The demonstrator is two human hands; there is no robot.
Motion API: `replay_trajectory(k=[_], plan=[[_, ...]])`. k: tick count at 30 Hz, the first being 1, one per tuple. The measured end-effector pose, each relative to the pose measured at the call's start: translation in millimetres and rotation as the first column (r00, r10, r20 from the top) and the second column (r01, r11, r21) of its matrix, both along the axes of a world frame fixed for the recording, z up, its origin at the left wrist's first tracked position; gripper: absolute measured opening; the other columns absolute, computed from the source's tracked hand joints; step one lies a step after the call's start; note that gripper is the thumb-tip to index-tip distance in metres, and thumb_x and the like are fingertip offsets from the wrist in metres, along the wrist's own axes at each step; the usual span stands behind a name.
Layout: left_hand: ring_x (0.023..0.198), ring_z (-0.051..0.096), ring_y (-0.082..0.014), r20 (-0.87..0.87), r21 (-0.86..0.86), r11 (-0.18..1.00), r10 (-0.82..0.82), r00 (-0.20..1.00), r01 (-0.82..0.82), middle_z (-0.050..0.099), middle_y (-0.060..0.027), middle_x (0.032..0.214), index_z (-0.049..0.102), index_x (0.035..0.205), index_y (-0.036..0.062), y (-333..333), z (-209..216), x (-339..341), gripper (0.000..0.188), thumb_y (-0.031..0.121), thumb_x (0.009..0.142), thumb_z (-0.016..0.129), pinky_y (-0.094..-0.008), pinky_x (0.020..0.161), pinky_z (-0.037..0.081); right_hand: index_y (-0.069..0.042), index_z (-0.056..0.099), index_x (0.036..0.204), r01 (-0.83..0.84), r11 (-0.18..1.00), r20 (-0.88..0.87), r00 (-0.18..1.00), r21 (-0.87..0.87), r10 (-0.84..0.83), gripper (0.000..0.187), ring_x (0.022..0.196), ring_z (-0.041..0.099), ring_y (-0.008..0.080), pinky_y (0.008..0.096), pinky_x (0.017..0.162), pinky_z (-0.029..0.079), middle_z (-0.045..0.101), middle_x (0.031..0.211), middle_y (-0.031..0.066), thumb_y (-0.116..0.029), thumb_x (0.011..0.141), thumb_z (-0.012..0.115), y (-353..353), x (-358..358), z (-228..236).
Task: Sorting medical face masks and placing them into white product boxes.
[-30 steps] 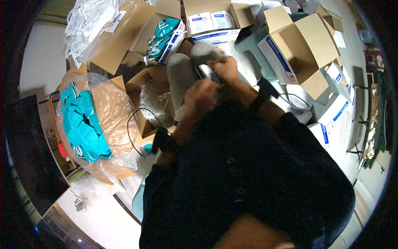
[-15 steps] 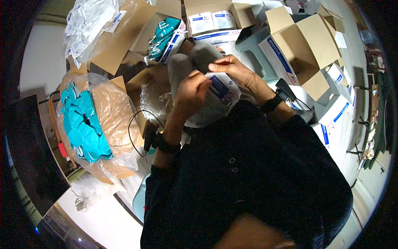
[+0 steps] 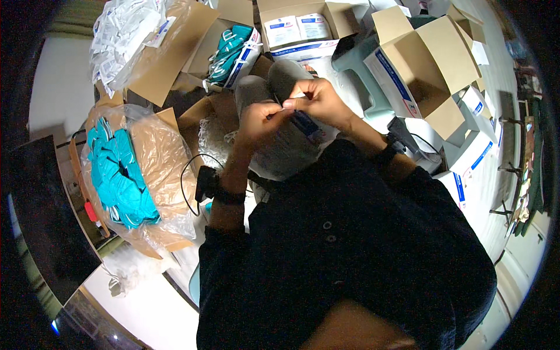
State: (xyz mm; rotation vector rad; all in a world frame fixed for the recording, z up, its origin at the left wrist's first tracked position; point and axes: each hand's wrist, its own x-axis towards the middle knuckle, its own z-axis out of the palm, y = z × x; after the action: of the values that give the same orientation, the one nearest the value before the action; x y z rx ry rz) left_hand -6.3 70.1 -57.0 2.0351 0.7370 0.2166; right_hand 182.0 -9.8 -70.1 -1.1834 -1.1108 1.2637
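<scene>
Above my lap, a white plastic packet [image 3: 308,124] with a blue printed panel hangs below my hands. My left hand [image 3: 261,121] pinches its top edge, fingers curled. Close beside it, my right hand [image 3: 322,105] pinches the same edge, and the two thumbs nearly meet. The fingers and sleeve-side shadow hide part of the packet, and its contents cannot be made out. My grey-clad knees [image 3: 252,93] lie just beyond the hands.
At the left, a plastic-lined carton holds folded teal cloth items [image 3: 119,175]. Small white packets [image 3: 125,44] fill a bag at the far left. A box of teal items [image 3: 228,55], a box of white packs [image 3: 297,30] and an open carton [image 3: 417,70] stand ahead.
My hands have come closer together and now pinch the packet's top edge side by side. Its printed panel has tilted and is more covered by my right hand.
</scene>
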Motion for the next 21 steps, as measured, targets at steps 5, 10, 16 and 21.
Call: replay_trajectory(k=[5,10,16,21], plan=[[0.067,0.060,-0.0250,0.105,0.598,0.791,0.082,0.991,-0.129,0.058,-0.0087,0.070,0.069,0.081,0.0091,-30,-9,19,0.011,0.019,0.085,0.065,-0.0365,0.056,0.047,-0.003,0.061,0.070,0.175,0.979,0.104,0.981,-0.102,-0.165,0.021,0.062,0.048,0.0043,0.0235,0.056,0.040,0.059,0.066,-0.0020,-0.013,0.084,0.073,6,-8,-26],[0.067,0.060,-0.0221,0.138,0.561,0.817,0.069,0.988,-0.135,0.061,-0.0069,0.073,0.069,0.081,0.0105,-62,25,4,0.010,0.017,0.086,0.064,-0.0348,0.053,0.046,0.000,0.067,0.076,0.392,0.884,0.466,0.851,-0.253,-0.244,0.027,0.067,0.057,0.0128,0.0297,0.064,0.048,0.065,0.075,0.0080,-0.023,0.075,0.080,29,4,-66],[0.058,0.055,-0.0215,0.349,0.251,0.883,0.299,0.888,-0.396,0.059,-0.0094,0.067,0.066,0.077,0.0048,-83,61,-1,0.011,0.012,0.085,0.065,-0.0321,0.051,0.042,0.003,0.057,0.101,0.361,0.815,0.146,0.932,-0.454,-0.331,0.051,0.081,0.061,0.0172,0.0307,0.079,0.050,0.066,0.092,0.0076,-0.025,0.069,0.085,25,30,-87],[0.055,0.048,-0.0173,0.112,0.087,0.844,0.519,0.847,-0.529,0.051,-0.0087,0.061,0.059,0.071,-0.0002,-39,14,-17,0.031,0.022,0.093,0.060,-0.0327,0.054,0.041,-0.007,0.073,0.099,0.340,0.833,0.579,0.815,-0.436,-0.030,0.030,0.073,0.067,0.0193,0.0327,0.070,0.053,0.072,0.086,0.0111,-0.027,0.077,0.078,15,50,-69]])
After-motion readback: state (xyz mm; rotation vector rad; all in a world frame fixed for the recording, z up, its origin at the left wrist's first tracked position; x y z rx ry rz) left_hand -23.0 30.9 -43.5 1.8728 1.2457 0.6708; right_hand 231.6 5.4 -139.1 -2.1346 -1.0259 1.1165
